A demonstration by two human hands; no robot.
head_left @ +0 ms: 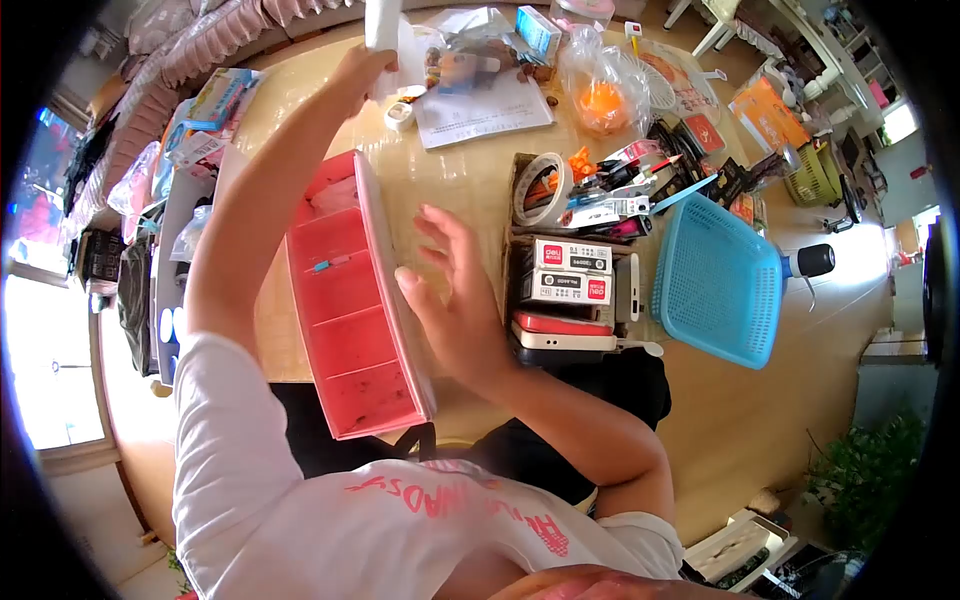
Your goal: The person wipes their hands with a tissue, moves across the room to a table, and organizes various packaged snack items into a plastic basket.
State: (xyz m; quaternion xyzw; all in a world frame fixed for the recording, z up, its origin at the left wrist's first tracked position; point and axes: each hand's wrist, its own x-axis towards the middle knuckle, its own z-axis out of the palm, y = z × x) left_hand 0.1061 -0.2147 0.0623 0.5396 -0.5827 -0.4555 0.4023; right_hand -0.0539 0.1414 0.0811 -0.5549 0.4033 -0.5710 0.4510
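Observation:
My left hand reaches to the far side of the table, its fingers closed around a long white object whose kind I cannot make out. My right hand holds nothing; its fingers are spread above the table, beside a pink compartment box. A small blue-tipped item lies in one compartment of that box. To the right of my right hand stands a brown organizer with white Deli boxes, a roll of tape, and several pens and tools.
Right of the organizer is a light-blue plastic basket. Printed paper, a clear bag with an orange item and an orange box lie along the far side. A grey bin stands left of the table.

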